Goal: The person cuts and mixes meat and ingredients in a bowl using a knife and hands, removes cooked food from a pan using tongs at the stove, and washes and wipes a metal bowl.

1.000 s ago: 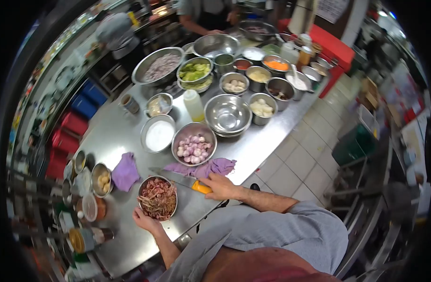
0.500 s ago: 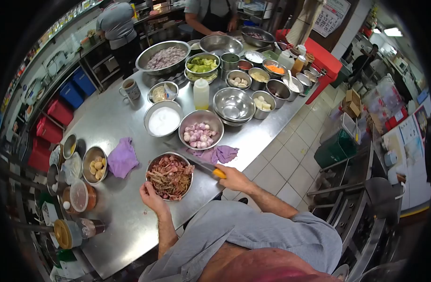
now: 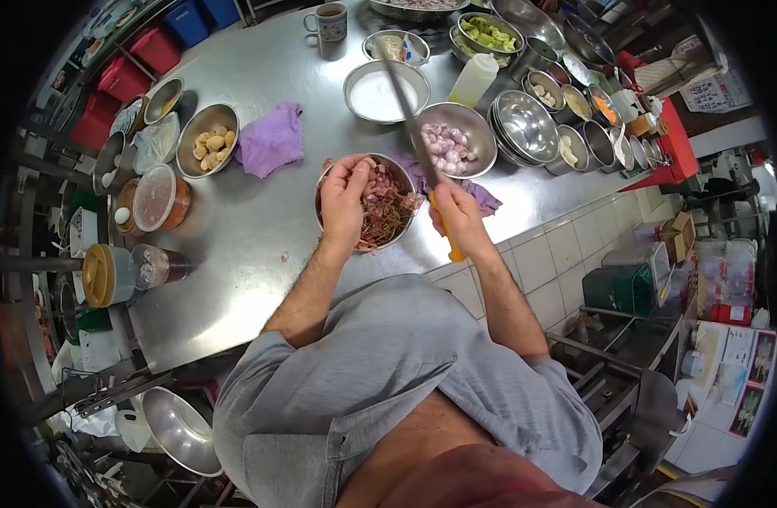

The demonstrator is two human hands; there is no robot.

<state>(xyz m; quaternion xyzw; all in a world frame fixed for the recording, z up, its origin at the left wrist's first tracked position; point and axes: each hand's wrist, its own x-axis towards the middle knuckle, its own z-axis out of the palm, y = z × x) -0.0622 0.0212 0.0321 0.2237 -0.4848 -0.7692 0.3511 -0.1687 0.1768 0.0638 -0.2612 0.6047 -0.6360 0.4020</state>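
Observation:
My right hand [image 3: 458, 213] grips the yellow handle of a large knife [image 3: 407, 106], its blade pointing up and away across the bowl of small peeled red onions [image 3: 473, 140]. My left hand [image 3: 344, 203] is over the left side of a metal bowl [image 3: 412, 227] full of reddish-brown scraps [image 3: 387, 212] that look like onion skins and roots. Its fingers are curled together; whether something is between them is hidden. A purple cloth [image 3: 487, 201] lies partly under the onion bowl.
Behind stand a bowl of white contents [image 3: 388, 91], a squeeze bottle [image 3: 475, 80] and stacked metal bowls [image 3: 528, 127]. To the left are a second purple cloth [image 3: 271, 141], a bowl of yellowish pieces [image 3: 212, 148] and a lidded tub [image 3: 157, 196]. A mug [image 3: 331, 23] stands farther back.
The camera view has tilted down and shifted. My left hand has moved from the bowl's rim to over the scraps. The knife has swung from low beside the bowl to upright.

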